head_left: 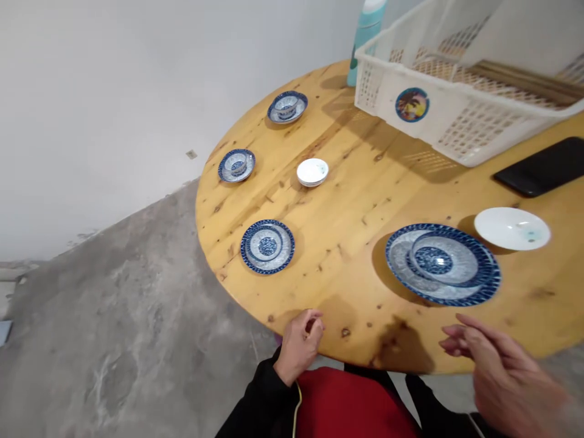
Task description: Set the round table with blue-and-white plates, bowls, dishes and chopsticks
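My left hand (301, 347) rests curled at the near edge of the round pine table (347, 201), holding nothing. My right hand (497, 365) hangs just over that edge with its fingers apart and empty. Closest to it lies a large blue-and-white plate (396, 261) carrying a matching bowl (444, 258). A white shallow dish (511, 228) sits beyond the plate. Further left are a blue-patterned saucer with a small dish (267, 246), two similar sets (236, 165) (287, 106), and a small stack of white dishes (312, 171).
A white plastic lattice basket (479, 128) overhangs the far right of the table, with a teal bottle (365, 42) behind it. A black phone (542, 166) lies at the right. Beyond the table's left edge are a concrete floor (128, 316) and a white wall (100, 91).
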Tool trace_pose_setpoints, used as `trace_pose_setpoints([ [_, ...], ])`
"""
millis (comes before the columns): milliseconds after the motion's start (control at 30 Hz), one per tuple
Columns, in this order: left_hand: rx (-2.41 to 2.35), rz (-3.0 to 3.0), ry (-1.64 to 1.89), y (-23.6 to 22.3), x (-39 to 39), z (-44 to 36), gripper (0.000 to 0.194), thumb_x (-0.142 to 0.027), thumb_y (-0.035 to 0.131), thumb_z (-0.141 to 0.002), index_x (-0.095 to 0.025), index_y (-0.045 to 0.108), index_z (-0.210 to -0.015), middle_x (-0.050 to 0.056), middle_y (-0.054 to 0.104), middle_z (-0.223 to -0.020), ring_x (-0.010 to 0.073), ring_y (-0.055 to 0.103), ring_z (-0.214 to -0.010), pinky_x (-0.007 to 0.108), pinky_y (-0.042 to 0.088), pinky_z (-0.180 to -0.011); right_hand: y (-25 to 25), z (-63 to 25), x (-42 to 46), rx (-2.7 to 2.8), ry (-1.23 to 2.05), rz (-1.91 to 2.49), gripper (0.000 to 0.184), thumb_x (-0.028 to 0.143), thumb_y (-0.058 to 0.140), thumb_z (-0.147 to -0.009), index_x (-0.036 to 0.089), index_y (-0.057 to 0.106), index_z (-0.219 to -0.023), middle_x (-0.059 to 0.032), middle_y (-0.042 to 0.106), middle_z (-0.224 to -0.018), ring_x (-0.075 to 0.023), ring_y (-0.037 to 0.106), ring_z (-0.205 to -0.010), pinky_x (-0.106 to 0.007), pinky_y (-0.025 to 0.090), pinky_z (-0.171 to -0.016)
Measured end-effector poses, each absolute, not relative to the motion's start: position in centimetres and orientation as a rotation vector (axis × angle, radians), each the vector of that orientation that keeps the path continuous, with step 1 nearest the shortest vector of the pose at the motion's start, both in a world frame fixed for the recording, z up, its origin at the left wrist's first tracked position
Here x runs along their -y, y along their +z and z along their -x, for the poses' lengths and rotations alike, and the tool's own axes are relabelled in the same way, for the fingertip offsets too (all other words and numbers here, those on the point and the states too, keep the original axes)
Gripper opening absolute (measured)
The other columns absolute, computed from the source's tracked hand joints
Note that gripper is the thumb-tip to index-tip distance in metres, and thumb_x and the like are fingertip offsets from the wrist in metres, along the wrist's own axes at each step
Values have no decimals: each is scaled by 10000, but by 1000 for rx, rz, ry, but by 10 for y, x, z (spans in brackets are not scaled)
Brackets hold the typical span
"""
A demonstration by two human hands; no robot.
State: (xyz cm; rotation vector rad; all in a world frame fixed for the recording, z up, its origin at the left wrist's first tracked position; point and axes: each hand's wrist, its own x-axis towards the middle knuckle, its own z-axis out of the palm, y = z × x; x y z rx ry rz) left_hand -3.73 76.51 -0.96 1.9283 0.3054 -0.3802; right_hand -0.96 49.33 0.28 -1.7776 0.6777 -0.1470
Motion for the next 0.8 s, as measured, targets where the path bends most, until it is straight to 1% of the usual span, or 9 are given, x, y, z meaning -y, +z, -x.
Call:
trace_pose_setpoints([
  [67, -301, -1941, -338, -13, -804, 53, 267, -299, 495, -956, -193, 700, -1090, 48, 767, -900, 184, 703, -779, 286, 528, -750, 0, 29, -538, -712, -130, 1737, 273, 698, 643, -712, 449, 694, -813, -43, 689, -743, -275, 672, -571, -491, 623, -557],
  [133, -309, -1966, -291, -15, -844, 68, 258, -308, 498, -953, -203, 705, -1064, 37, 761, -872, 183, 702, -769, 282, 529, -743, -2, 45, -580, -690, -85, 1711, 283, 662, 680, -714, 405, 708, -830, -51, 699, -734, -258, 670, -550, -464, 623, -530],
  [233, -333, -1995, -220, -14, -896, 84, 260, -322, 486, -960, -203, 702, -1042, 34, 762, -864, 184, 705, -780, 288, 530, -764, -4, 60, -630, -575, 31, 1737, 321, 584, 709, -753, 302, 721, -905, -67, 731, -770, -236, 681, -573, -423, 635, -551],
  [333, -374, -1975, -164, -10, -931, 92, 272, -328, 484, -960, -195, 691, -1076, 47, 775, -907, 188, 713, -803, 294, 532, -769, -5, 67, -664, -467, 123, 1756, 363, 568, 715, -760, 258, 737, -947, -63, 742, -783, -210, 679, -601, -363, 626, -577],
  [467, -375, -1952, -151, -7, -950, 98, 272, -339, 484, -955, -198, 681, -1078, 46, 772, -911, 188, 711, -810, 294, 527, -767, -5, 67, -690, -395, 187, 1750, 393, 566, 736, -742, 232, 747, -950, -59, 738, -777, -190, 672, -601, -327, 610, -578],
  [633, -412, -1910, -167, -16, -957, 114, 286, -350, 474, -946, -199, 677, -1079, 33, 758, -885, 179, 701, -785, 298, 527, -774, -10, 54, -707, -350, 205, 1738, 412, 568, 731, -736, 201, 740, -923, -61, 732, -746, -185, 665, -565, -310, 575, -516],
  [733, -451, -1892, -200, -26, -960, 119, 280, -361, 479, -943, -200, 680, -1051, 17, 737, -821, 176, 689, -753, 297, 531, -765, -17, 26, -709, -303, 195, 1775, 384, 542, 705, -740, 194, 738, -900, -58, 732, -723, -179, 654, -536, -309, 566, -499],
  [800, -445, -1888, -237, -31, -962, 115, 279, -373, 482, -948, -203, 679, -1049, 14, 733, -814, 177, 686, -750, 296, 535, -767, -22, -6, -705, -299, 154, 1793, 355, 506, 701, -725, 193, 733, -891, -58, 738, -719, -178, 657, -529, -307, 567, -497],
])
